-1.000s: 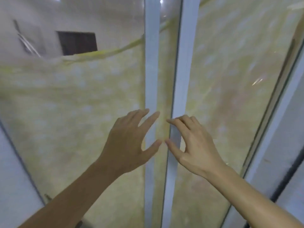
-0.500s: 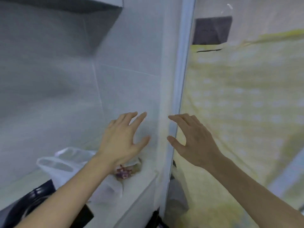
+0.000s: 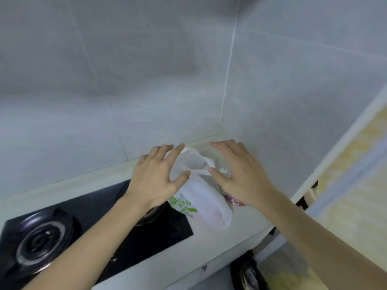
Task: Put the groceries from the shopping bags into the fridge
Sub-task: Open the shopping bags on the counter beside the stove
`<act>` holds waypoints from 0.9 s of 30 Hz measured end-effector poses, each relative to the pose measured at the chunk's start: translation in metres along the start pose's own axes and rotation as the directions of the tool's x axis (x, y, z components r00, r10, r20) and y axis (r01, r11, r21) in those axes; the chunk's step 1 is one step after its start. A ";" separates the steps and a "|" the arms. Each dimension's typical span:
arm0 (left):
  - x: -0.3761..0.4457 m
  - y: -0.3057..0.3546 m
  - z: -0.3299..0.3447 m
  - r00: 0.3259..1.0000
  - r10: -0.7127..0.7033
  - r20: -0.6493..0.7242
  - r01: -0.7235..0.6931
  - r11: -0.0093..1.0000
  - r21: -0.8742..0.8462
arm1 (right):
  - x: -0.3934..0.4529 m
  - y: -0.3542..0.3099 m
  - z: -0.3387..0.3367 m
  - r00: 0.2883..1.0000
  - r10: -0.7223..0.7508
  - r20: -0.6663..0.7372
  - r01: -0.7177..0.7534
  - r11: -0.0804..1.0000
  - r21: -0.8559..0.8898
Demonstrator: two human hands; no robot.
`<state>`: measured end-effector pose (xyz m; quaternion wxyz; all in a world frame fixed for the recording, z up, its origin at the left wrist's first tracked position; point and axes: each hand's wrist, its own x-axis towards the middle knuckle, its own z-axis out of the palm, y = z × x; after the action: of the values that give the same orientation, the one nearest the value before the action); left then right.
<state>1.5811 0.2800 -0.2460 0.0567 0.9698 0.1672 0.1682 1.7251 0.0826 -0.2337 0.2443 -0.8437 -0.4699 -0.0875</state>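
A white plastic shopping bag (image 3: pixel 201 197) with green print lies on the pale countertop (image 3: pixel 222 235) in the corner by the tiled wall. Something pink and red (image 3: pixel 234 200) shows at its right side. My left hand (image 3: pixel 156 181) hovers over the bag's left side, fingers spread, thumb near the bag's knotted top. My right hand (image 3: pixel 238 174) hovers over the right side, fingers spread, thumb close to the knot. Neither hand grips the bag. The fridge is mostly out of view.
A black gas hob (image 3: pixel 62 235) with two burners fills the counter's left part, its right burner partly under my left wrist. Grey tiled walls (image 3: pixel 146 80) meet in the corner behind the bag. A yellow patterned door panel (image 3: pixel 351 174) with a white frame stands at the right.
The view has swung from the yellow doors leftward and down to the counter. Both hands, still spread and empty, now hover over the white bag.
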 end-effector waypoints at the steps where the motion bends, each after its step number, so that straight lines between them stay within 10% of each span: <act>1: -0.001 -0.007 0.009 0.999 -0.032 0.013 0.032 0.999 0.008 | 0.007 0.003 0.012 1.000 -0.014 0.027 0.013 1.000 0.019; 12: 0.032 -0.037 0.094 0.837 -0.534 0.121 0.545 0.796 -0.264 | 0.122 0.069 0.127 0.923 -0.213 0.321 0.123 0.952 0.279; 19: 0.051 -0.036 0.109 0.815 -0.578 0.049 0.574 0.791 -0.213 | 0.179 0.067 0.158 0.833 -0.291 0.470 0.140 0.933 0.331; 25: 0.076 -0.031 0.094 0.517 -0.816 0.259 0.447 -0.001 -0.895 | 0.193 0.053 0.153 0.825 -0.135 0.548 -0.175 0.862 0.476; 27: 0.079 -0.031 0.082 0.492 -0.825 0.276 0.383 -0.080 -0.920 | 0.196 0.049 0.138 0.839 -0.072 0.539 -0.271 0.804 0.530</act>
<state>1.6704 0.3320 -0.3039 0.6345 0.4874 0.4748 0.3667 1.8612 0.2758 -0.2953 0.3561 -0.7408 -0.4755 0.3137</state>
